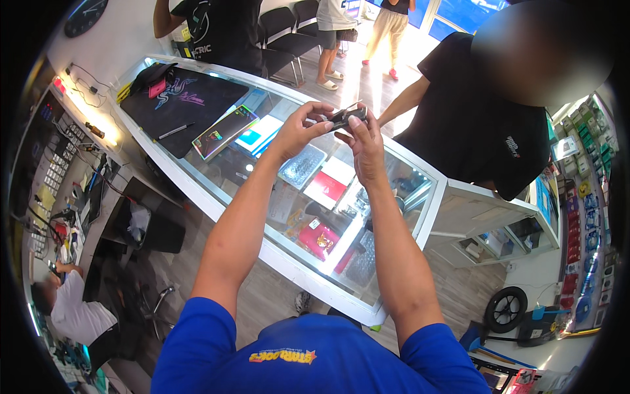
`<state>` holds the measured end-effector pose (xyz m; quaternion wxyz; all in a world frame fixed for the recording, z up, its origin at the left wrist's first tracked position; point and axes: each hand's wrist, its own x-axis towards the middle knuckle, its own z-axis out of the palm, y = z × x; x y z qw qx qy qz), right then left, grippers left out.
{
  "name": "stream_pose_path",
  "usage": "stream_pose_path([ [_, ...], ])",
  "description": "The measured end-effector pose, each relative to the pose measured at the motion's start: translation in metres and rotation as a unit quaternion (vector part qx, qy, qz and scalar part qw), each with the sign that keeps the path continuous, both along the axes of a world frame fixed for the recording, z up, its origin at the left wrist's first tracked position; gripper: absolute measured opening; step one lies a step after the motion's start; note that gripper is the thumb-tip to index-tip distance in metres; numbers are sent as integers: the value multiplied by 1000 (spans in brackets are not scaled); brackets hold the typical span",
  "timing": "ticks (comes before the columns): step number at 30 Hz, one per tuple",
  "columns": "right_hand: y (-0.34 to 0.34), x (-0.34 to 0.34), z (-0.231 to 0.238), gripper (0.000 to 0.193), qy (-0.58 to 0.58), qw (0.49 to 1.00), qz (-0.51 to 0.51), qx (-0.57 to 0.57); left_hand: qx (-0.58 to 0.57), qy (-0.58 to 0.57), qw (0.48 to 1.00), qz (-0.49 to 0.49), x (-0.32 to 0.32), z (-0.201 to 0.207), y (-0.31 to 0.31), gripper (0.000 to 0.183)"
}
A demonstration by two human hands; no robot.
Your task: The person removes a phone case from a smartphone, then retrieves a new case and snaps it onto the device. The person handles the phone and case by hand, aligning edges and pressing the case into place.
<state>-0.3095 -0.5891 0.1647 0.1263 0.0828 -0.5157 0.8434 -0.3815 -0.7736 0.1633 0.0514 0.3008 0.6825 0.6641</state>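
Observation:
Out over the glass counter [275, 243], both my arms are stretched forward. Between my hands is a small dark object [342, 120] with a thin light strip standing up from it; its kind is too small to make out. My left hand [300, 133] pinches its left end between thumb and fingers. On the other end, my right hand [367, 146] is closed with the thumb on top. Fingers hide part of the object. Under the glass lie a bubble-wrapped packet [302, 165] and red-and-white boxes [328, 185].
A black mat [190, 98] with a pen [176, 131] and a dark colourful box [225, 133] lies on the counter's left. A person in black [489, 125] stands across at the right. Behind are chairs [289, 39]; at left, a bin [154, 223] and a seated person [82, 308].

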Motion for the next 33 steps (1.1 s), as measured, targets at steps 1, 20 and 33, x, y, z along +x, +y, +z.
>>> stream_pose_path([
  [1, 1, 1, 1, 82, 5, 1000, -3, 8, 0, 1, 1000, -4, 0, 0, 1, 55],
  [20, -11, -1, -4, 87, 126, 967, -155, 159, -116, 254, 948, 153, 5, 7, 9, 26],
  [33, -19, 4, 3, 87, 158, 922, -223, 276, -83, 246, 949, 178, -1, 1, 11, 27],
])
